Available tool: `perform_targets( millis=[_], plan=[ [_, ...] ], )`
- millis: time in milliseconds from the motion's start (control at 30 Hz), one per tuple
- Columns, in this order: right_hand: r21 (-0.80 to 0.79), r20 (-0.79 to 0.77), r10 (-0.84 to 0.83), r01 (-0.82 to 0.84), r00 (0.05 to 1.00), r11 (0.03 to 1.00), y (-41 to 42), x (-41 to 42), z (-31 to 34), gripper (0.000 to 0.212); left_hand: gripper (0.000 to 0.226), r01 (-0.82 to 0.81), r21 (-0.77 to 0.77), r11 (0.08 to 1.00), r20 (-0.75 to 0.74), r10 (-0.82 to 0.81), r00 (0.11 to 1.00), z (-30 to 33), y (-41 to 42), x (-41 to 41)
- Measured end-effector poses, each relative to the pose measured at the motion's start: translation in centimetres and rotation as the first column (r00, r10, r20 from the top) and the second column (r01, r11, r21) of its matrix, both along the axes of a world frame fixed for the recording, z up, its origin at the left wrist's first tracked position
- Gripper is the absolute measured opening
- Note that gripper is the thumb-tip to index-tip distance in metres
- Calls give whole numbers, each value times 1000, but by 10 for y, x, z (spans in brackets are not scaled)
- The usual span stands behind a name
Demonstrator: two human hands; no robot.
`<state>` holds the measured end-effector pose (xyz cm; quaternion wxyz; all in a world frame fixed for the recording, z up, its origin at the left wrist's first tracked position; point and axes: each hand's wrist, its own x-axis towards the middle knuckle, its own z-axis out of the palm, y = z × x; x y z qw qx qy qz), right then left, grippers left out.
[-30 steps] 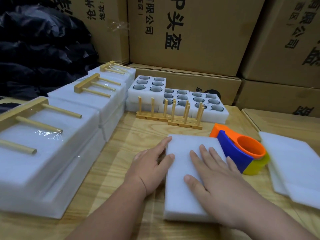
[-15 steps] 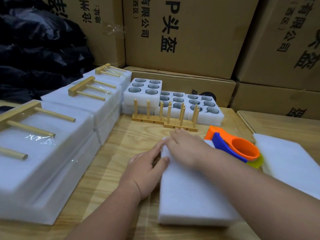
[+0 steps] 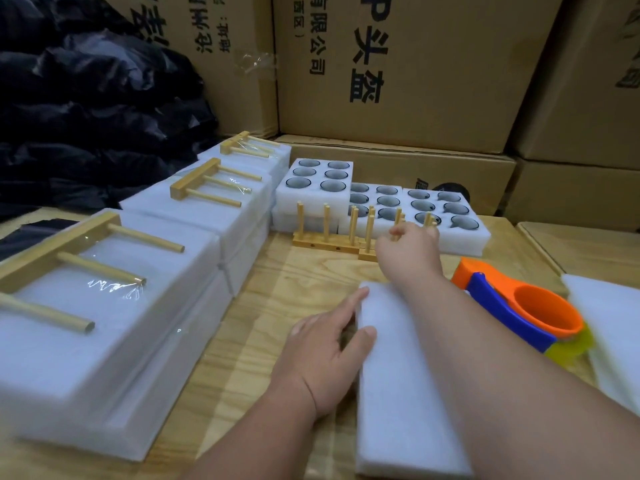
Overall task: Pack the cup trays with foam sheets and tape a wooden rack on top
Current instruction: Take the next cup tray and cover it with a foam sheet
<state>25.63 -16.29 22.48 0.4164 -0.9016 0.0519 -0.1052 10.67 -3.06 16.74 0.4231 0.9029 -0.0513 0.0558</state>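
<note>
A white foam-covered pack lies on the wooden table in front of me. My left hand rests against its left edge, fingers fairly straight. My right hand is stretched out over the pack, and its fingers curl round the pegs of a wooden rack standing behind it. A second wooden rack stands just to the left. Behind the racks sit white foam cup trays with dark cups in their holes, one tray stacked higher.
An orange and blue tape dispenser lies right of the pack, with loose foam sheets beyond it. Several taped packs with racks on top line the left side. Cardboard boxes wall off the back; black bags pile at far left.
My right hand left the top of the foam pack and reached forward to the standing rack, closing on its pegs. My left hand stayed at the pack's left edge.
</note>
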Motion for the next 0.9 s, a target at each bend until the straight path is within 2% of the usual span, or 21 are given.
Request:
perform_targets(
  millis=[100,200,300,500,667,900],
  plan=[
    [-21,-90,14,-16,996,1000,-2,5,0,39,75,7,5,1000,1,-7,1000,0,0,0],
    [-35,-218,53,-62,974,997,0,10,0,55,75,12,17,1000,-1,-12,1000,0,0,0],
    [-113,-320,84,-126,944,986,7,12,0,66,75,10,15,1000,-7,-10,1000,0,0,1],
    [-311,-477,31,-202,878,929,18,20,-1,63,74,1,3,1000,-13,-1,1000,0,-1,-1],
    [-334,-471,-13,-164,882,928,19,25,-2,63,75,-1,4,1000,-15,1,1000,2,-1,-1],
    [-209,-346,-8,-69,938,976,13,28,-6,52,73,-4,0,1000,-19,4,1000,1,-1,-2]
  ],
)
